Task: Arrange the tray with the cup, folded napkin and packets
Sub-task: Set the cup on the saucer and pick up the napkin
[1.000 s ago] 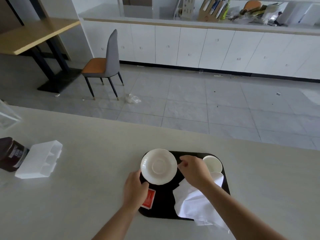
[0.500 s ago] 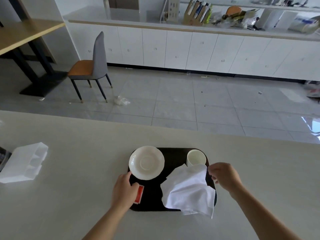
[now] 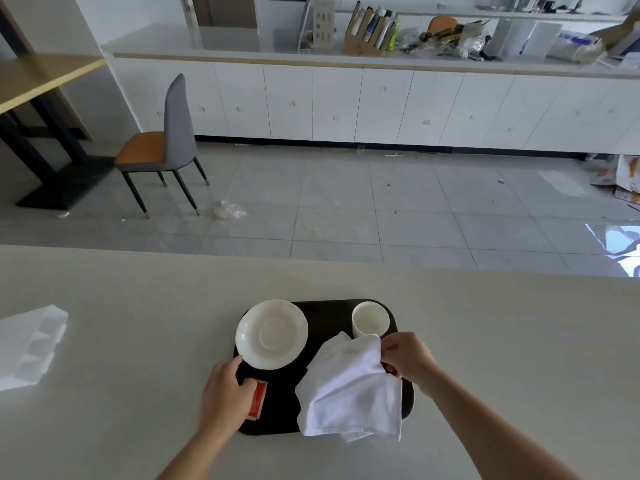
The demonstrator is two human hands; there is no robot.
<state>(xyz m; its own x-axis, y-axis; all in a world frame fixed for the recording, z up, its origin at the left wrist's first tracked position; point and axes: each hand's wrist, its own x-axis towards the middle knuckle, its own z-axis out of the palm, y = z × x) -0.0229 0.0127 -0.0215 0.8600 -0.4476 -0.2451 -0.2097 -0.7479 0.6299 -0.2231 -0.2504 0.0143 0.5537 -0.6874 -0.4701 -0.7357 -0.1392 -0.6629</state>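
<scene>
Tray (image 3: 330,311) on the desk (image 3: 138,358) carries saucer (image 3: 272,334) far left, cup (image 3: 370,320) far right. Left hand (image 3: 225,393) grips the packet (image 3: 258,400) near left. Right hand (image 3: 408,356) pinches the napkin (image 3: 349,393), unfolded, overhanging the near edge. Probably remaining: folding, final placement.

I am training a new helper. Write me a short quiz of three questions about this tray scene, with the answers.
1. True or false: the white ceramic cup stands on the round white ceramic saucer.
2. What does the right hand pinch? A) a metal spoon B) the crumpled white cloth napkin C) a drinking glass
3. Fill in: fingers of the left hand lie on a flat red ____ on the dark rounded tray.
Key: 1 false, the cup stands on the tray beside the saucer; 2 B; 3 packet.
</scene>
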